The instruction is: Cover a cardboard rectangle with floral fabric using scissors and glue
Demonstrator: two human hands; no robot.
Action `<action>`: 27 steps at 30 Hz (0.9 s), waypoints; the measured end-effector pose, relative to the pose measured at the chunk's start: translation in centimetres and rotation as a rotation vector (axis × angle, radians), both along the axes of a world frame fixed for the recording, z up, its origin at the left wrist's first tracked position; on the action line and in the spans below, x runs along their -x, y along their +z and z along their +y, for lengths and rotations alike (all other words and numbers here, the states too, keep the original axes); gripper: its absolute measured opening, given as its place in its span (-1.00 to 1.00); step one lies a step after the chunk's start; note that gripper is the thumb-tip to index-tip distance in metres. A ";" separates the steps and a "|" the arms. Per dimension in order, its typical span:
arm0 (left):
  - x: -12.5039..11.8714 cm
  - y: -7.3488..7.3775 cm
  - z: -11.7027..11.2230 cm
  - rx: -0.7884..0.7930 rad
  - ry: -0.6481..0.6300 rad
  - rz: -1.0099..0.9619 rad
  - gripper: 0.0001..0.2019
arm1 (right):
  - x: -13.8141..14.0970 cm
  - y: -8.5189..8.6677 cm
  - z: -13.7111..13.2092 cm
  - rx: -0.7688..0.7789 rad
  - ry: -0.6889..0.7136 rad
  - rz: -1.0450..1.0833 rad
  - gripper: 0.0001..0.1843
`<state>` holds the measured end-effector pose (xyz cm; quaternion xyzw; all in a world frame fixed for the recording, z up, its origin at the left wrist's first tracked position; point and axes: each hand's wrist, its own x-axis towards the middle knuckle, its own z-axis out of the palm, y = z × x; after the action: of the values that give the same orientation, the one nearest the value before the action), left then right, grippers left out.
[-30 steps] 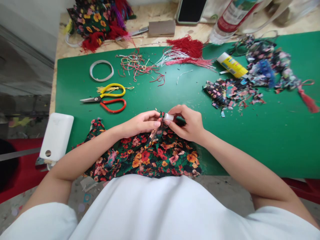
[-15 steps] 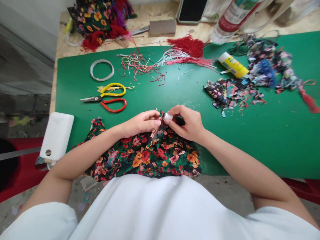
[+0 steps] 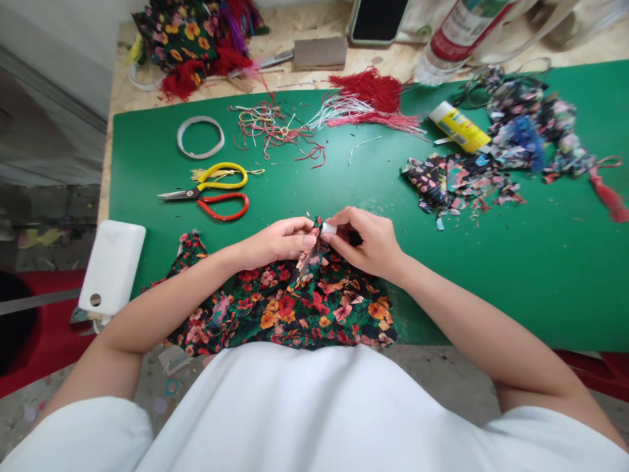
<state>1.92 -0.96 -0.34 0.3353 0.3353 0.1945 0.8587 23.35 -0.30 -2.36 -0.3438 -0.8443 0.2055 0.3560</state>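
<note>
Dark floral fabric (image 3: 289,311), printed with red, orange and pink flowers, lies bunched along the table's front edge against my body. My left hand (image 3: 280,242) pinches a gathered fold of it between thumb and fingers. Close beside it, my right hand (image 3: 368,242) grips a small white cylinder (image 3: 329,229) between thumb and forefinger. The cylinder's end touches or nearly touches the raised fold; its exact kind is not clear. Left of my hands, scissors (image 3: 199,194) with one yellow and one red handle lie with the blades pointing left.
Around the green mat (image 3: 344,177) lie a white ring (image 3: 177,137), tangled threads (image 3: 270,124), red tassels (image 3: 371,88), a yellow glue stick (image 3: 462,128) and fabric scraps (image 3: 437,180). A white power bank (image 3: 113,265) sits at the left edge; a bottle (image 3: 462,36) and phone (image 3: 377,19) are behind.
The white cylinder has shifted very slightly left against the fabric fold. Both hands otherwise keep their places and grips.
</note>
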 end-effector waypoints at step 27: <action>-0.1 0.1 0.0 -0.020 0.011 -0.015 -0.48 | 0.4 0.0 -0.6 -0.159 0.127 0.173 -0.77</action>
<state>2.06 -0.93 -0.26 0.3405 0.3289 0.2048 0.8567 22.97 -0.86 -2.35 -0.2412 -0.8442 0.1890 0.4399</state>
